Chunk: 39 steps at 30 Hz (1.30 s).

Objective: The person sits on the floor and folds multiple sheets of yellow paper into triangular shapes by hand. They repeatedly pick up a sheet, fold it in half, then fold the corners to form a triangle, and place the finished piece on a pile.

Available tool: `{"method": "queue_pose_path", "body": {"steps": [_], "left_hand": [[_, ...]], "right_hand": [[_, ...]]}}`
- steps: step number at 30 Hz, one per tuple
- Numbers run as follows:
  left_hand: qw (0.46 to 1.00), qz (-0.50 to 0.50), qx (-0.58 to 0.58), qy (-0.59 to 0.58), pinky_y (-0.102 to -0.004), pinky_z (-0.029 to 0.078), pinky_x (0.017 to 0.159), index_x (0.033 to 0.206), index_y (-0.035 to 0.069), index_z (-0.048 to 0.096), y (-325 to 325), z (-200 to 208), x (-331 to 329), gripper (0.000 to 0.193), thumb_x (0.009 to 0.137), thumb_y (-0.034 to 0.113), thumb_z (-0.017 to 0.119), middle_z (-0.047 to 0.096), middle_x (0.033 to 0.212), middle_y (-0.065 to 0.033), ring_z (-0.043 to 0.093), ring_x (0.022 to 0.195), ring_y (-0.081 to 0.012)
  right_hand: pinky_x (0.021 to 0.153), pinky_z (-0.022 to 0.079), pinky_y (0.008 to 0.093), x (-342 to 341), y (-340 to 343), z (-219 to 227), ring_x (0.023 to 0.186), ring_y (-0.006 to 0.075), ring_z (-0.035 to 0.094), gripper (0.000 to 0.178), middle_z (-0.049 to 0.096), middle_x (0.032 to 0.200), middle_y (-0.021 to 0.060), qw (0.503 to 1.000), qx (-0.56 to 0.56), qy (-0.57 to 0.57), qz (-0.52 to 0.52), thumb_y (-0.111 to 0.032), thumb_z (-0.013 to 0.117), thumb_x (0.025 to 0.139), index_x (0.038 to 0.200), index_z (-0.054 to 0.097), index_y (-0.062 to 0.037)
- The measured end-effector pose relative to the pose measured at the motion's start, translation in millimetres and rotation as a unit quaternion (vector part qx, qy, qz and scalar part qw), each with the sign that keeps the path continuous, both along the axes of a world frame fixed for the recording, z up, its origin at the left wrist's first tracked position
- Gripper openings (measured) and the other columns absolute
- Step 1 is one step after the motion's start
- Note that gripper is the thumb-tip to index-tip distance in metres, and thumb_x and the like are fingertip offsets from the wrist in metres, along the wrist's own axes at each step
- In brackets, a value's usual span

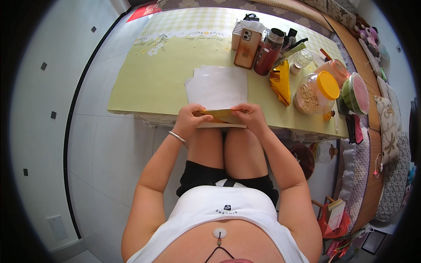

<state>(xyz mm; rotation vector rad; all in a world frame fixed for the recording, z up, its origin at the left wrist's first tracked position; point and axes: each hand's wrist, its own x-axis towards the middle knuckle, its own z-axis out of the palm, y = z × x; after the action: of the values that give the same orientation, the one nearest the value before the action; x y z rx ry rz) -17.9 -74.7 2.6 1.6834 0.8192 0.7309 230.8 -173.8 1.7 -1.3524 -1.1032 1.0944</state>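
Note:
At the near edge of the table, my left hand (pixel 190 120) pinches one end of a folded golden-yellow sheet of paper (pixel 218 113) between thumb and fingers. My right hand (pixel 251 117) grips the opposite end the same way. A brownish underside shows below the sheet's upper fold, and the layers gap slightly between my hands. Just beyond my fingers lie several loosely stacked white paper sheets (pixel 219 85), their edges uneven. The lowest part of that stack is hidden behind the golden sheet and my hands.
A green-and-checked cloth covers the table (pixel 149 87). Toward the right stand a phone (pixel 247 48), a red thermos (pixel 267 55), a yellow folded packet (pixel 280 83), a yellow-lidded jar (pixel 311 94) and a cut watermelon (pixel 355 94). A sofa (pixel 372 131) runs along the right.

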Motion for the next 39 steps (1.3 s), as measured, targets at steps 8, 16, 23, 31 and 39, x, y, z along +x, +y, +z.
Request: {"method": "queue_pose_path", "body": {"steps": [8,16,23,31,39], "left_hand": [[0.994,0.068,0.047,0.066,-0.0302,0.051,0.079,0.100,-0.001,0.073,11,1,-19,0.024,0.084,0.016,0.078,0.070,0.091,-0.0099,0.065,0.083,-0.0181],[0.967,0.231,0.103,0.041,-0.0369,0.051,0.079,0.089,0.000,0.073,2,-29,-2,0.016,0.083,0.015,0.077,0.069,0.092,-0.0130,0.064,0.087,-0.0273],[0.902,0.266,0.289,0.180,-0.0430,0.046,0.084,0.074,0.005,0.069,2,-22,4,0.017,0.080,0.019,0.078,0.065,0.089,-0.0099,0.056,0.092,-0.0309],[0.873,0.301,0.315,0.218,-0.0436,0.045,0.084,0.067,0.006,0.063,15,-32,10,0.025,0.078,0.021,0.079,0.061,0.092,-0.0080,0.054,0.096,-0.0305],[0.872,0.305,0.309,0.224,-0.0429,0.046,0.082,0.063,0.006,0.062,16,-26,13,0.027,0.077,0.020,0.081,0.061,0.087,-0.0083,0.055,0.093,-0.0298]], "right_hand": [[0.078,0.050,0.0224,12,11,16,0.087,0.0065,0.062,0.014,0.072,0.096,0.0017,0.998,0.004,-0.040,0.050,-0.006,0.073,0.089,0.100,0.073,0.0023],[0.071,0.049,0.0315,46,28,-27,0.076,0.0178,0.061,0.014,0.067,0.085,0.0068,0.989,0.060,-0.129,-0.028,-0.014,0.073,0.087,0.093,0.074,-0.0017],[0.069,0.046,0.0397,21,35,-13,0.076,0.0288,0.059,0.029,0.066,0.075,0.0106,0.946,-0.010,-0.290,-0.147,-0.029,0.072,0.088,0.076,0.069,-0.0028],[0.072,0.049,0.0451,6,50,-22,0.082,0.0317,0.060,0.033,0.067,0.078,0.0075,0.855,0.016,-0.463,-0.233,-0.038,0.071,0.087,0.072,0.067,-0.0090],[0.072,0.050,0.0442,2,53,-24,0.083,0.0300,0.060,0.031,0.066,0.077,0.0046,0.827,-0.008,-0.507,-0.242,-0.037,0.072,0.086,0.071,0.064,-0.0112]]}}
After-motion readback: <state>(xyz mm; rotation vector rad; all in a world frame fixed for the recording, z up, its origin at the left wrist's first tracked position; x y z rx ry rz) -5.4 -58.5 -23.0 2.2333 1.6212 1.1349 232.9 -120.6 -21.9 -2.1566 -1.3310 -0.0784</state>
